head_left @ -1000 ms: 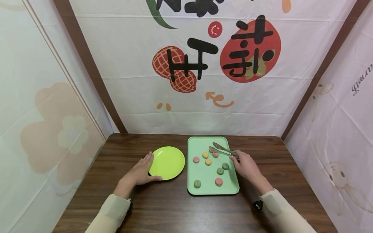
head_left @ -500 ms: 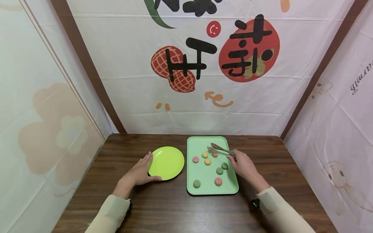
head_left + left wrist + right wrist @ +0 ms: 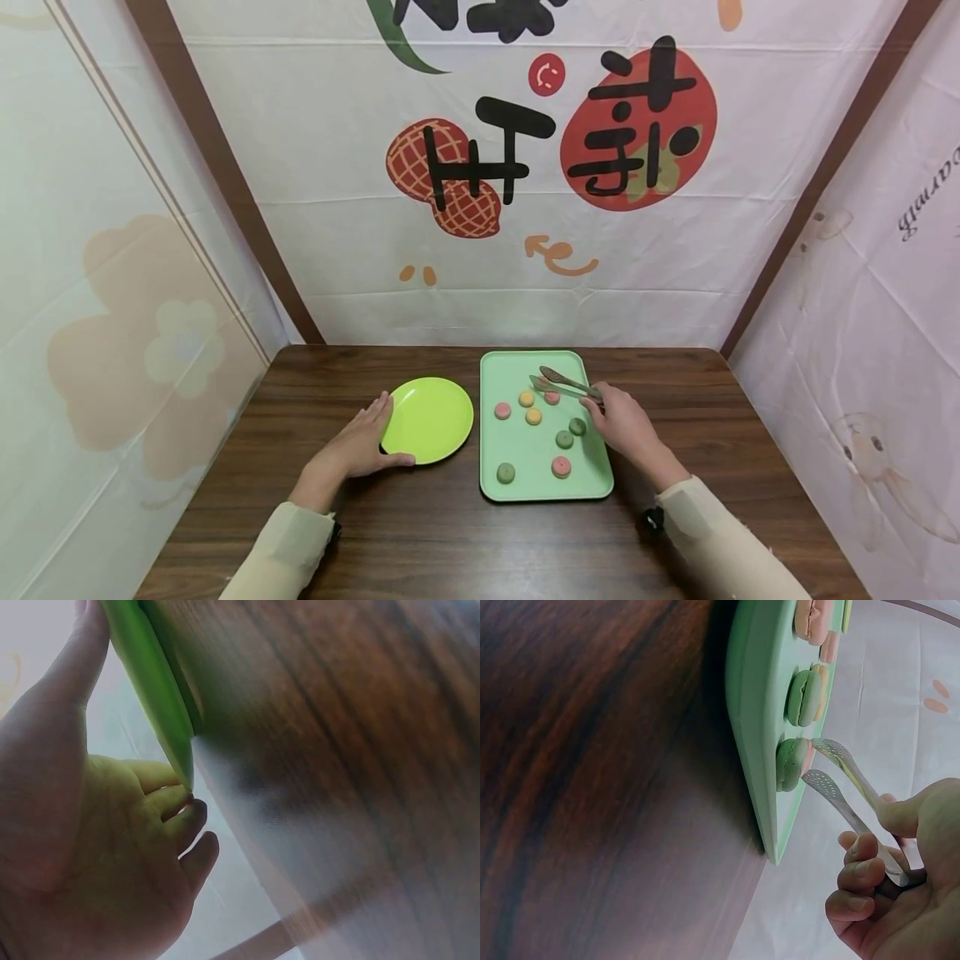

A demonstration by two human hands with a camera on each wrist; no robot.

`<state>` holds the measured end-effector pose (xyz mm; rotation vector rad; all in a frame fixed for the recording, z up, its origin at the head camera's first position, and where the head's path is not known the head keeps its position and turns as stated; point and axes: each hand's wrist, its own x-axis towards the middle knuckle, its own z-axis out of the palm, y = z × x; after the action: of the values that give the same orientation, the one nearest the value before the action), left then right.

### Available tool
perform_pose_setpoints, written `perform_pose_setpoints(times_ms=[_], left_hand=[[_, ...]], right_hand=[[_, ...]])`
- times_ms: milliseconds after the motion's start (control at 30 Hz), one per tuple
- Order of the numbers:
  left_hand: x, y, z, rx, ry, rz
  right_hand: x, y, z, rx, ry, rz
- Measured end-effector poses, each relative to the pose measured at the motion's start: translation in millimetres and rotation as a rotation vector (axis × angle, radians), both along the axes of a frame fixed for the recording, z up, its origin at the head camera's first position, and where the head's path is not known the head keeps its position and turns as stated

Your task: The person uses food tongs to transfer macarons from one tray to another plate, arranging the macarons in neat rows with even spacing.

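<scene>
In the head view my left hand [image 3: 363, 437] rests at the left rim of the lime-green plate [image 3: 428, 420], fingers stretched along the edge and thumb at its near side. The left wrist view shows the plate's edge [image 3: 154, 690] from the side, between thumb and fingers. My right hand [image 3: 626, 421] grips metal tongs [image 3: 847, 796] with perforated tips, thumb on one arm and fingers on the other. The tong tips stand apart over the back of the mint tray [image 3: 495, 367], overlapping a pink macaron [image 3: 552, 398] in the head view.
Several macarons lie spread on the tray: yellow ones [image 3: 533, 416], green ones [image 3: 564, 439] and other pink ones [image 3: 561, 467]. The brown wooden table [image 3: 420, 533] ends at a printed white cloth wall [image 3: 337, 275] at the back, with more cloth at both sides.
My right hand and the tongs have shifted slightly left over the back of the tray. The left hand stays at the plate's rim.
</scene>
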<state>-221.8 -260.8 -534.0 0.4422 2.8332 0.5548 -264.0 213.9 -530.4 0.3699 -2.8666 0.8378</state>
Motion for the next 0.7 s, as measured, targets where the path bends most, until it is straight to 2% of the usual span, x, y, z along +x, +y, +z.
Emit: perform_pose_setpoints(times_ms=[467,700], left_hand=[[0.2,0.9,1.0,0.008,0.011,-0.011],[-2.1,-1.1,-2.7,0.002,-0.002,-0.011]], right_hand=[[0.0,-3.1,3.8,-0.005,0.006,0.007],[0.7,-4.9,3.9,-0.023,-0.012,0.022]])
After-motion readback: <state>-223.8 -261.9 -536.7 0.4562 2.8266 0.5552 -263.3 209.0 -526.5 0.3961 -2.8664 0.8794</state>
